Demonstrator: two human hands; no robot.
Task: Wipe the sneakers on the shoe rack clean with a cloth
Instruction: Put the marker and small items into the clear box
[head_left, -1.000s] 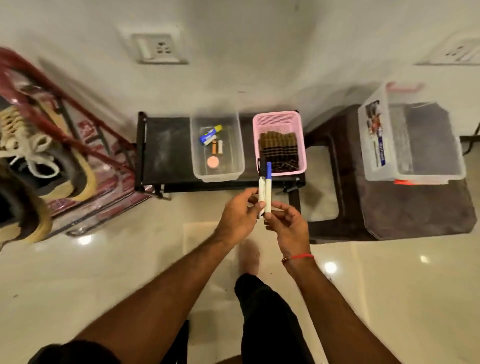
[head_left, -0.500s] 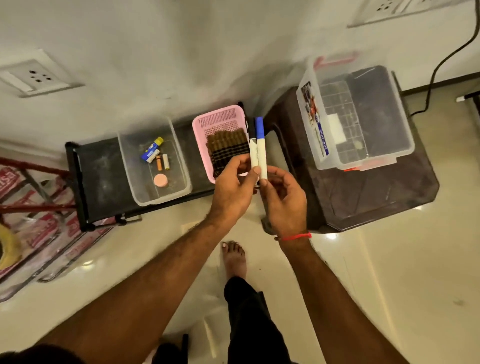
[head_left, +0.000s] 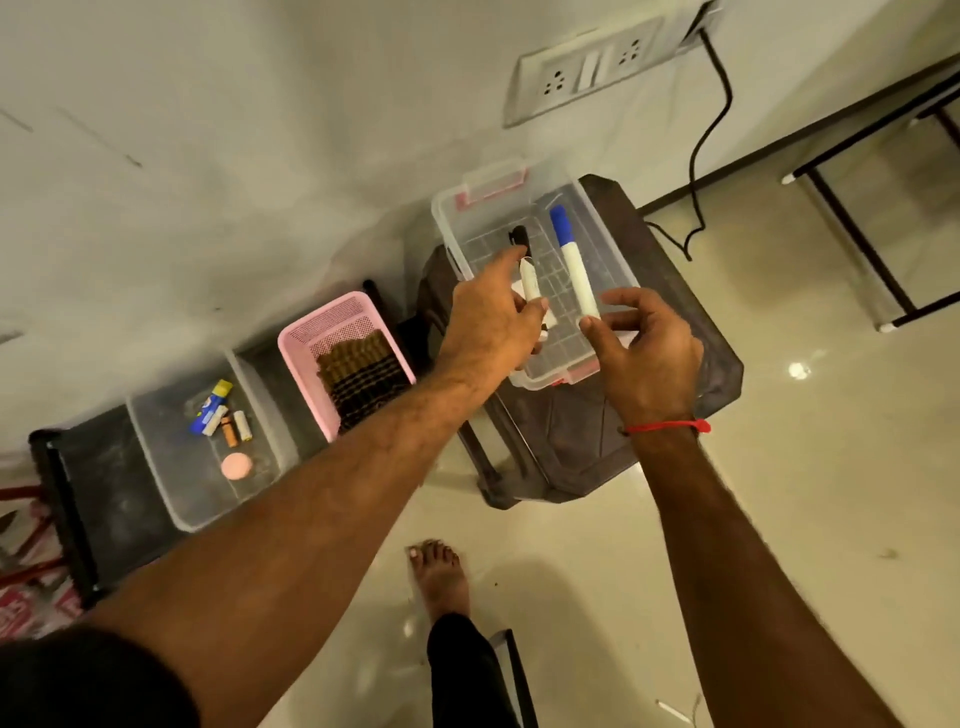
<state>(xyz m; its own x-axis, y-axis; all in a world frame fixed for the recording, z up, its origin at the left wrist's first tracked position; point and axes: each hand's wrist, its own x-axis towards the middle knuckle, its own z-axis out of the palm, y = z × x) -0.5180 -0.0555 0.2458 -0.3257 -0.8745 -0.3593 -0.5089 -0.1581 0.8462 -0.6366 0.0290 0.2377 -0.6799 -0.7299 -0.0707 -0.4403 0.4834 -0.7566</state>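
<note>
My left hand pinches a black-capped white marker over a clear lidless storage box on a dark stool. My right hand pinches the lower end of a blue-capped white marker beside it, above the same box. A brown and black folded cloth lies in a pink basket to the left. The red shoe rack shows only at the left edge; no sneakers are in view.
A clear tub with a tube, small cylinders and a pink disc sits on a low black bench. The dark stool stands against the wall. A black cable hangs from a socket. My bare foot is on the tiled floor.
My view swung right, away from the shoe rack. Both hands moved with the markers from above the pink basket to over the clear box, and the two markers have come apart.
</note>
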